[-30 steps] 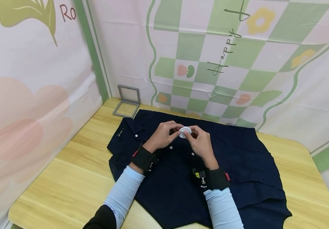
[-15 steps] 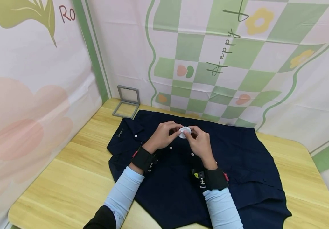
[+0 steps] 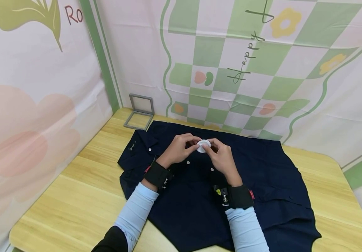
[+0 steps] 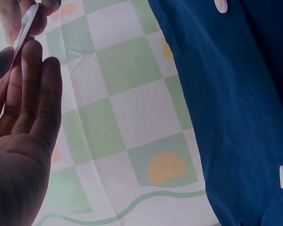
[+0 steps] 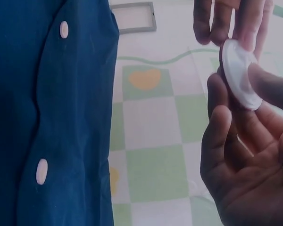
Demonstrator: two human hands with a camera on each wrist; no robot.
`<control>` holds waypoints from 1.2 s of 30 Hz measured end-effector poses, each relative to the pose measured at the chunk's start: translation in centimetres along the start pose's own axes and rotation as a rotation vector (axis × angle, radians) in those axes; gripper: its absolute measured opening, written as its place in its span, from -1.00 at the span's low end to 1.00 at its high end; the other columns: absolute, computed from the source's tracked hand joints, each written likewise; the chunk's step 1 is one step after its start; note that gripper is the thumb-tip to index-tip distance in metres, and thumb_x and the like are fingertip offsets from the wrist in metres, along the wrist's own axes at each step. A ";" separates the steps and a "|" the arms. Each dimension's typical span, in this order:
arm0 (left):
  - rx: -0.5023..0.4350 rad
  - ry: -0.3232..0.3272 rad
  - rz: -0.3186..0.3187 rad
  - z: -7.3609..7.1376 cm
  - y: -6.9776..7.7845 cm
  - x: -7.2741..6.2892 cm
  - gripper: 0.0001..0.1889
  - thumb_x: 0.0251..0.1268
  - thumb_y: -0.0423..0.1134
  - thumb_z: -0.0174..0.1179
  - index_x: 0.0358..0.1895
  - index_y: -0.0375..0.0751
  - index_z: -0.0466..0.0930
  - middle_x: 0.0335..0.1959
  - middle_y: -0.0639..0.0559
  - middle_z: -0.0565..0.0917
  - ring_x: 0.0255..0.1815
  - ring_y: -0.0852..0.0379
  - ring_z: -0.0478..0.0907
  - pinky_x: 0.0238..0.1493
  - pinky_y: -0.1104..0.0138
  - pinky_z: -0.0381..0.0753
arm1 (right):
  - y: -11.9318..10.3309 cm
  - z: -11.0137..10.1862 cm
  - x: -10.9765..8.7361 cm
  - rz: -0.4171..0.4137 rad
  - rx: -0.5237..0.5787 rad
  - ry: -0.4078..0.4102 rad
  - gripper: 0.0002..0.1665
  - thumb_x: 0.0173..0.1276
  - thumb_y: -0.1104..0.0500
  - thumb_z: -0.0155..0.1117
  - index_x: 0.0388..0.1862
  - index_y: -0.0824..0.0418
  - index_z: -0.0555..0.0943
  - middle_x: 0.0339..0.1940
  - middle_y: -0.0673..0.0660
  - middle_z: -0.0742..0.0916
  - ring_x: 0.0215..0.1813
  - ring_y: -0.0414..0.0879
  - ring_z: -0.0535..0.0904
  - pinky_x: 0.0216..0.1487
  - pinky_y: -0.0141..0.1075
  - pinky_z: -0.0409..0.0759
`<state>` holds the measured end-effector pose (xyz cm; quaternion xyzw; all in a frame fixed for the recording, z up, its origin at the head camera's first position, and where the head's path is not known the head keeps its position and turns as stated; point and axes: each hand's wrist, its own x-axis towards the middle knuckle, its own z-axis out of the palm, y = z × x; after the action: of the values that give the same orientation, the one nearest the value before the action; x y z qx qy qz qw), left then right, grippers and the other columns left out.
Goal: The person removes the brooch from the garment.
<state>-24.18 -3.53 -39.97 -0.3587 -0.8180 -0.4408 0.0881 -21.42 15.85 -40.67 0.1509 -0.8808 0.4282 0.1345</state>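
Note:
A small round badge-like disc (image 3: 204, 142) is held between both hands above a dark navy shirt (image 3: 187, 203). It shows a smooth white face in the right wrist view and a dark reddish rim in the left wrist view. My left hand (image 3: 179, 150) pinches its left side between thumb and fingers. My right hand (image 3: 222, 159) grips the opposite edge, the right thumb lying across the white face (image 5: 237, 66). The shirt lies spread on the table, with white buttons (image 3: 188, 162) below the hands. What lies on the disc's other face is hidden.
A grey hinged frame (image 3: 141, 112) stands unfolded at the back left of the wooden table (image 3: 83, 189). Printed cloth (image 3: 209, 52) hangs behind the table and along the left side. The shirt reaches over the front edge.
Both hands keep hold of the disc in almost the same place. The right wrist has shifted very slightly. The shirt and frame stay put.

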 end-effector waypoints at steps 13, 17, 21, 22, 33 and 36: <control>-0.046 0.012 0.019 0.3 -0.3 -0.2 -0.78 0.40 -0.33 0.18 0.03 -0.30 0.65 -0.24 -0.07 0.66 -0.26 0.14 0.60 -0.19 0.47 0.58 | -0.2 -0.4 -0.2 -0.007 0.011 -0.037 -0.70 0.45 0.13 0.23 0.00 0.32 0.64 -0.21 0.25 0.77 -0.27 -0.04 0.67 -0.29 -0.46 0.53; -0.052 0.020 0.033 0.6 -0.2 0.0 -0.80 0.40 -0.32 0.20 -0.01 -0.29 0.67 -0.24 -0.08 0.66 -0.26 0.14 0.60 -0.18 0.48 0.58 | -0.1 -0.7 -0.3 -0.018 -0.009 -0.047 -0.71 0.46 0.12 0.22 -0.01 0.31 0.64 -0.22 0.24 0.76 -0.29 -0.07 0.64 -0.30 -0.43 0.53; -0.035 0.016 0.052 0.7 0.1 0.3 -0.82 0.40 -0.29 0.20 -0.05 -0.29 0.67 -0.23 -0.08 0.65 -0.25 0.13 0.60 -0.16 0.43 0.60 | 0.2 -1.1 -0.5 -0.010 -0.006 -0.044 -0.68 0.47 0.10 0.20 0.03 0.30 0.63 -0.14 0.25 0.74 -0.21 0.01 0.64 -0.24 -0.38 0.55; -0.032 0.015 0.052 0.7 0.1 0.3 -0.82 0.40 -0.29 0.20 -0.06 -0.29 0.66 -0.23 -0.09 0.65 -0.25 0.13 0.60 -0.16 0.39 0.62 | 0.4 -1.3 -0.7 0.005 0.000 -0.044 -0.67 0.48 0.09 0.19 0.05 0.30 0.62 -0.11 0.25 0.73 -0.17 0.02 0.64 -0.22 -0.37 0.56; 0.019 0.064 0.041 0.2 0.3 0.1 -0.85 0.39 -0.30 0.21 -0.09 -0.26 0.68 -0.23 -0.07 0.64 -0.25 0.11 0.59 -0.12 0.15 0.65 | 1.1 -2.8 -1.3 0.311 0.213 -0.116 -0.40 0.50 -0.19 0.06 0.14 0.31 0.56 -0.02 0.31 0.71 -0.17 -0.32 0.68 -0.01 -0.26 0.68; 0.049 0.067 0.051 0.3 0.3 0.0 -0.84 0.39 -0.29 0.21 -0.08 -0.24 0.69 -0.22 -0.05 0.64 -0.25 0.13 0.59 -0.17 0.28 0.62 | 1.2 -2.9 -1.2 0.354 0.268 -0.152 -0.36 0.50 -0.19 0.06 0.14 0.36 0.55 -0.10 0.22 0.73 -0.21 -0.32 0.68 0.02 -0.22 0.68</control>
<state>-23.91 -3.17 -39.97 -0.3625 -0.8156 -0.4302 0.1353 -20.46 18.98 -40.23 0.0426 -0.8363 0.5458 -0.0306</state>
